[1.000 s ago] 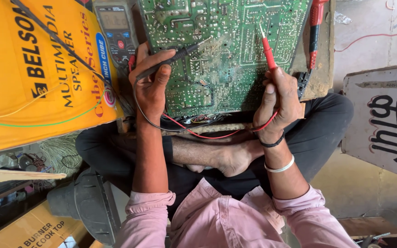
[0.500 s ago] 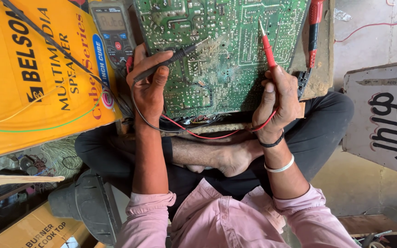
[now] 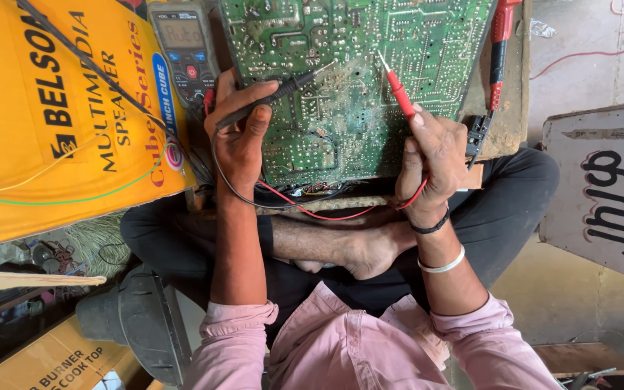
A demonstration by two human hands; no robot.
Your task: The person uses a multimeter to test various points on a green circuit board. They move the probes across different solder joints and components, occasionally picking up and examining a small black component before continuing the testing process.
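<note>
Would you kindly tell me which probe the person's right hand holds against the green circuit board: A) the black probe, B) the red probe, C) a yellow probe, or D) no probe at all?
B: the right hand pinches the red probe, its tip on the circuit board, while the left hand holds the black probe.

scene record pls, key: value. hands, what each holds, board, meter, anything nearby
left hand: holds black probe, tip on the board
right hand: holds red probe, tip on the board
circuit board: green, solder side up, in front of the crossed legs
multimeter: left of the board, display lit, reading too small to tell
leads: red and black wires loop below the board's near edge
nearby: yellow carton at left; red-handled tool at the board's right edge
</note>
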